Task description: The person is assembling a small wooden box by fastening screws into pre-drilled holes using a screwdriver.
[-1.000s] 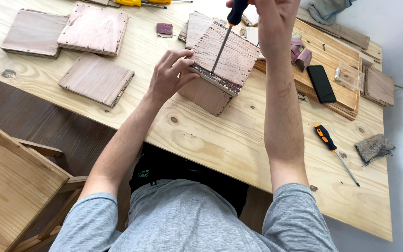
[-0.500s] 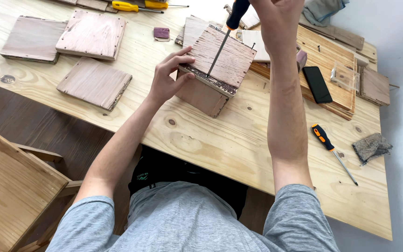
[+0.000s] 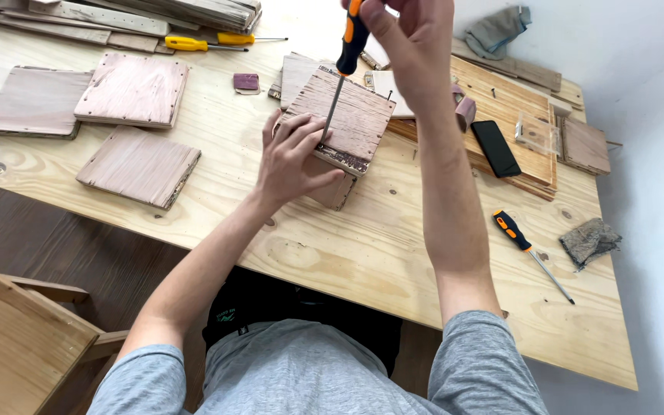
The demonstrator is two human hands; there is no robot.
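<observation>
Head view, left hand (image 3: pixel 292 157) fingers spread, pressing square reddish wooden box (image 3: pixel 347 123), right hand (image 3: pixel 413 42) gripping orange-and-black-handled screwdriver (image 3: pixel 345 61) upright, tip on box edge.

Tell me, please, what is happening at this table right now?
A person at a light wooden table works on a small wooden box. The right hand holds an orange-and-black screwdriver upright, its tip pressed at the box's top edge, while the left hand steadies the box. Flat wooden panels lie to the left, and a second screwdriver lies to the right.
</observation>
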